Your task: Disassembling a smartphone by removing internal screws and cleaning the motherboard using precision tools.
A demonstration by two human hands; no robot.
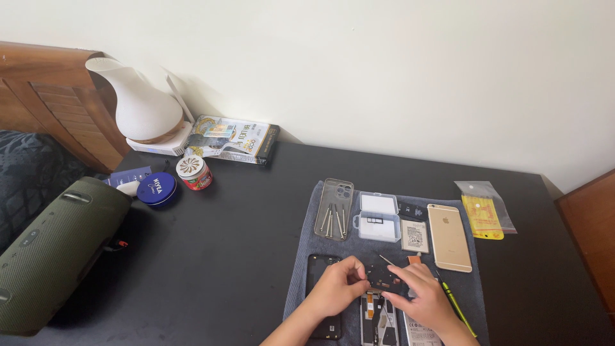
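My left hand (337,287) and my right hand (423,296) meet over a small black phone part (382,277) on a grey cloth mat (296,282). Both pinch the part; a thin metal tool (386,260) sticks up from my right fingers. Under my left wrist lies a black phone body (318,264). An opened phone frame (378,317) lies just below the hands.
On the mat: a clear phone case (334,208) holding several screwdriver bits, a clear plastic box (377,216), a battery (415,236), a gold phone (449,237), a yellow-green screwdriver (459,306). A plastic bag (484,208) lies right. Left: green speaker (51,253), blue tin (157,188), white vase (142,106).
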